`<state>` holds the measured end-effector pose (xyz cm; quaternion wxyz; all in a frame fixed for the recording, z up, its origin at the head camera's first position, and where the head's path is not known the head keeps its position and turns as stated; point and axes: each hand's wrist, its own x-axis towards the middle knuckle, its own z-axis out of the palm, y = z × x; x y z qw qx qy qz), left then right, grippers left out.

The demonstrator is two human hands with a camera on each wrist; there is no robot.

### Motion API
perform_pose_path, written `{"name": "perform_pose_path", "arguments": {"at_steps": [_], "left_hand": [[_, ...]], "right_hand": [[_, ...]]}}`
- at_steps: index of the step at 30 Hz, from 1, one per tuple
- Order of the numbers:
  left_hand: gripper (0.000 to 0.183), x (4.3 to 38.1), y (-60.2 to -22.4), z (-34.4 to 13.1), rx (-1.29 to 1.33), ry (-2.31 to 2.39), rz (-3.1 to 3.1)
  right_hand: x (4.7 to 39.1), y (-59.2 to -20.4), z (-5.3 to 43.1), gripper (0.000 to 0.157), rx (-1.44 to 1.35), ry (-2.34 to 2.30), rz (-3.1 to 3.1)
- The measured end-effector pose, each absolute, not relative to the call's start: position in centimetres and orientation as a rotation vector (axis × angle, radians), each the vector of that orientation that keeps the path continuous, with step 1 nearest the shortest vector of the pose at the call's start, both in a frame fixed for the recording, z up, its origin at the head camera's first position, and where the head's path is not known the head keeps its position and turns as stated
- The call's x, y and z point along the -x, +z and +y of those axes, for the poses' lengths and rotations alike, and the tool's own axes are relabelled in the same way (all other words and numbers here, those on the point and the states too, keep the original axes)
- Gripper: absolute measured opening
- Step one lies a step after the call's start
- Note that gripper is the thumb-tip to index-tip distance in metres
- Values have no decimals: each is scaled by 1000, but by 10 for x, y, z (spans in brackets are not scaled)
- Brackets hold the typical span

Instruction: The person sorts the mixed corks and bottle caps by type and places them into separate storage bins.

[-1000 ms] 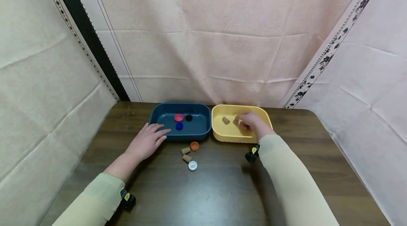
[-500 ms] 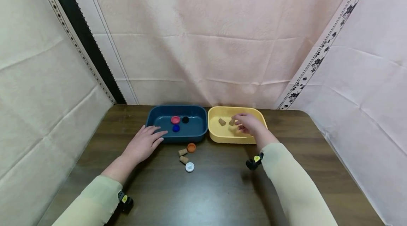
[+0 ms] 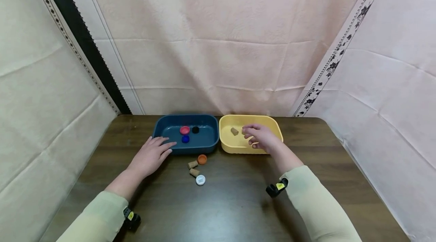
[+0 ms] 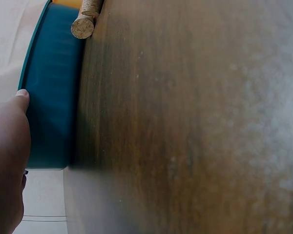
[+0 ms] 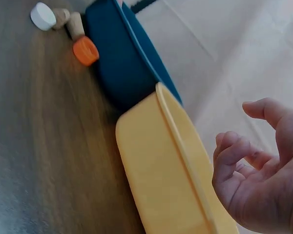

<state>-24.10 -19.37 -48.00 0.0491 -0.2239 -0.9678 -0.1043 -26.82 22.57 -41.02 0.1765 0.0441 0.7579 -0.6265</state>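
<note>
Holding the right hand (image 3: 261,136) over the yellow tray (image 3: 242,150), just right of a cork (image 3: 234,131) inside, with fingers loosely bent and gripping nothing. Resting the left hand (image 3: 148,158) at the near left corner of the blue tray (image 3: 197,150) (thumb on its rim), with fingers spread, relaxed. Strewn nearer, on the brown wood-grain tabletop (image 3: 238,204), with two more corks (image 3: 194,172), an orange cap (image 3: 202,159) and a white cap (image 3: 200,180). Walled far, left and right with pale cloth (image 3: 218,64).

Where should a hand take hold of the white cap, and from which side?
Probably pinch the white cap by its rim, from above and the near right: it lies flat on the table, its round edge exposed there, while a cork sits close at its far left.
</note>
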Motion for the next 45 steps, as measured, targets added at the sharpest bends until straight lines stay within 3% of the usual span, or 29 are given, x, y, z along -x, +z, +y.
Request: {"name": "perform_pose_path", "arguments": {"at_steps": [22,29,45], "left_hand": [[42,240,-481,-196,669,-329,-2966],[42,240,-481,-195,674,-338,-2953],[40,240,-480,-194,676,-354,-2933]], "right_hand": [[203,-423,191,37,153,-1585,2074],[198,-426,188,33,164,-1567,2061],[199,-436,156,41,219,-1448,2133]]}}
